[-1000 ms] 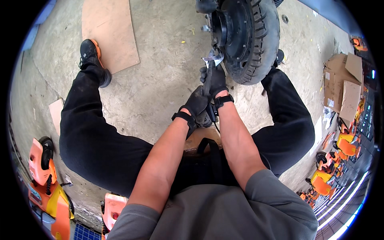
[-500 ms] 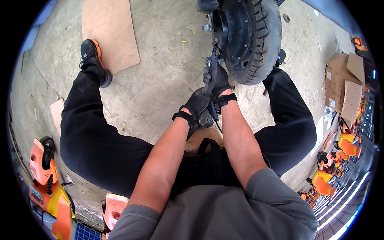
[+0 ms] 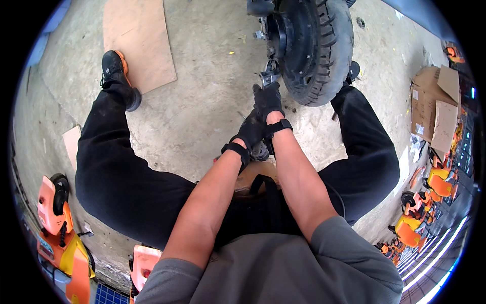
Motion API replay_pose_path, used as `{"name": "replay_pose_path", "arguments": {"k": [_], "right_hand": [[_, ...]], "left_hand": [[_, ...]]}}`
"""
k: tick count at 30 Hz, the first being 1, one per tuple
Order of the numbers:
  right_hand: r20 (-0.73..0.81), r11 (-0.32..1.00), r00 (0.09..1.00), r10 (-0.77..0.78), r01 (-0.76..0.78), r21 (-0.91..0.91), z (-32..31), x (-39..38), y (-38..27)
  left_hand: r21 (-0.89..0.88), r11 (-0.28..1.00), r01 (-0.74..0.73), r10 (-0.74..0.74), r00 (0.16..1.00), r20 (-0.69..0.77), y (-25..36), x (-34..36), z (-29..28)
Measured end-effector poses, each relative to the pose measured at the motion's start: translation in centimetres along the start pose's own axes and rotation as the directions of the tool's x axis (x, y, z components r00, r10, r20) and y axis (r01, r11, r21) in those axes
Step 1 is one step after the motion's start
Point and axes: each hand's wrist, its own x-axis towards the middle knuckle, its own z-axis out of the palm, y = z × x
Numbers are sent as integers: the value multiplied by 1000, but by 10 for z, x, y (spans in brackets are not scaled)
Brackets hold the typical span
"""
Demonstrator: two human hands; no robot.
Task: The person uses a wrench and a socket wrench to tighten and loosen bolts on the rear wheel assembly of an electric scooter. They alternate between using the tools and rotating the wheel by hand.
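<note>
On the concrete floor (image 3: 202,101) between my legs, my gloved right hand (image 3: 268,101) closes its grip on a metal wrench (image 3: 268,76) set at the hub of the black wheel (image 3: 314,45), left hand (image 3: 250,133) just behind, grip hidden.

Sat on the concrete floor (image 3: 202,101), legs spread either side of a black tyred wheel (image 3: 316,48). Gloved right hand (image 3: 268,101) reached up to a metal tool (image 3: 268,76) at the wheel's hub; gloved left hand (image 3: 248,134) just beneath. Plywood sheet (image 3: 136,43) lay beside the left boot (image 3: 114,66).
</note>
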Motion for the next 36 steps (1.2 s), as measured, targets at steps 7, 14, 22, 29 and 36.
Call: {"name": "replay_pose_path", "arguments": {"k": [7, 14, 22, 29, 36], "right_hand": [[365, 923, 926, 97, -221, 314, -29, -5, -17], [570, 744, 821, -26, -365, 560, -36, -2, -7], [390, 909, 915, 99, -243, 338, -36, -1, -11], [172, 1000, 985, -6, 10, -20, -33, -11, -12], [156, 963, 985, 80, -36, -266, -57, -32, -28]], "left_hand": [[-297, 872, 388, -288, 899, 329, 50, -18, -22], [-174, 930, 323, -263, 918, 298, 34, -14, -32], [20, 993, 115, -116, 984, 137, 11, -3, -14], [345, 936, -70, 84, 996, -27, -7, 7, -2], [484, 854, -188, 225, 974, -18, 12, 2, 11]]}}
